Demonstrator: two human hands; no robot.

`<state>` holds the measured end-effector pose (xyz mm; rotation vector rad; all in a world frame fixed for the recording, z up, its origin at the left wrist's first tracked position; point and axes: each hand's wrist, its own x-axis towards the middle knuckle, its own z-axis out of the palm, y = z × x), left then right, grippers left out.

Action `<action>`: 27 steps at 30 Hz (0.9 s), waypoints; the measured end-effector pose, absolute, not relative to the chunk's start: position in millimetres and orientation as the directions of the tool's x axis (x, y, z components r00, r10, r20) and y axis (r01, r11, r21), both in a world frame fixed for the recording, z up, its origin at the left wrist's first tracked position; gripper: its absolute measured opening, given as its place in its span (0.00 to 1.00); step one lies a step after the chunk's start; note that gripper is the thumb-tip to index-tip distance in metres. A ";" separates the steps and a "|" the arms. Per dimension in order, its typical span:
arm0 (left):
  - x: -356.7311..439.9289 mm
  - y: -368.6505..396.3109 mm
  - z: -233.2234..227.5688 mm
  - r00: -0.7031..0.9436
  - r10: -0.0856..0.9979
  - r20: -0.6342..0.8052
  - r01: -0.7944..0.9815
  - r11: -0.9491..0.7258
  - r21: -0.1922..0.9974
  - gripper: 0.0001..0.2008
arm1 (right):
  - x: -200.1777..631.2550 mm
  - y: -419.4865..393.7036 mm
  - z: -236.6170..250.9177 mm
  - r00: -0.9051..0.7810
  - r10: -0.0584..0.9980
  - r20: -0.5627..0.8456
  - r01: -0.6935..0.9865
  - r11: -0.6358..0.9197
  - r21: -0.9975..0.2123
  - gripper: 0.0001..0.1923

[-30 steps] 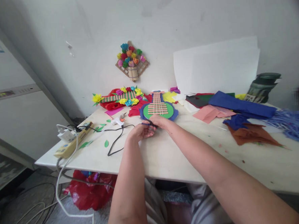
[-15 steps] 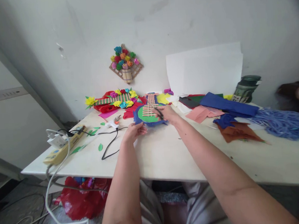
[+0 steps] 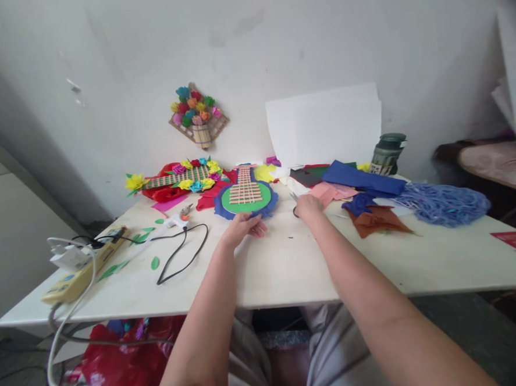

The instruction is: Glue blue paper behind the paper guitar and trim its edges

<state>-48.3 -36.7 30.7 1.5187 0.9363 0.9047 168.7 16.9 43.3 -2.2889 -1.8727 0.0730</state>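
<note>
A paper craft guitar [image 3: 265, 194], with a green face, ragged blue edging and pinkish strips with strings across it, lies on the table in front of me. My left hand [image 3: 241, 230] is at its near edge, the thumb against the blue border and the fingers just below. To the right of the guitar, my right hand [image 3: 308, 207] is closed on a pair of scissors [image 3: 294, 197] with dark handles. The blades point away from me, low over the tabletop. My fingers cover part of the handles.
A second guitar [image 3: 180, 175] with paper flowers lies back left. Nearer are a glue gun [image 3: 177, 220], its black cable, green paper leaves [image 3: 155, 263] and a power strip [image 3: 85, 267]. To the right are folded blue paper [image 3: 362, 178], brown paper [image 3: 375, 221], blue yarn [image 3: 444, 203] and a dark bottle [image 3: 387, 153].
My right hand has moved off the guitar to the right and down toward the table, carrying the scissors. My left hand stays at the guitar's near edge. The view has turned to the right.
</note>
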 end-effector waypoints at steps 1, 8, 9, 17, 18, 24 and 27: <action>-42.1 -36.2 31.4 0.400 0.915 0.044 0.114 -0.098 0.989 0.20 | 168.7 18.4 42.9 0.204 0.977 0.064 0.967 -0.191 -0.165 0.18; -9.6 -32.3 25.5 0.282 0.959 0.006 0.184 -0.060 0.981 0.17 | 180.4 16.2 42.2 0.217 0.974 0.064 0.966 -0.204 -0.160 0.20; -7.8 -32.0 23.2 0.271 0.963 0.005 0.186 -0.057 0.981 0.17 | 181.5 13.2 44.3 0.194 0.975 0.104 0.971 -0.176 -0.161 0.20; -5.0 -33.3 16.4 0.191 0.980 0.059 0.134 -0.086 0.987 0.13 | 153.9 -12.1 55.4 -0.319 0.947 0.043 0.517 0.212 -0.829 0.19; -4.5 -33.5 16.8 0.178 0.982 0.066 0.136 -0.091 0.987 0.13 | 148.4 -13.6 53.7 -0.371 0.928 -0.004 0.453 0.177 -0.874 0.17; 0.7 -35.3 18.4 0.118 0.991 0.069 0.130 -0.084 0.988 0.09 | 135.8 -12.2 44.0 -0.289 0.956 0.054 0.327 0.151 -0.933 0.10; 3.1 -36.9 17.4 0.131 0.989 0.064 0.102 -0.078 0.992 0.07 | 139.1 -7.1 41.8 -0.252 0.957 0.146 0.307 0.222 -0.926 0.05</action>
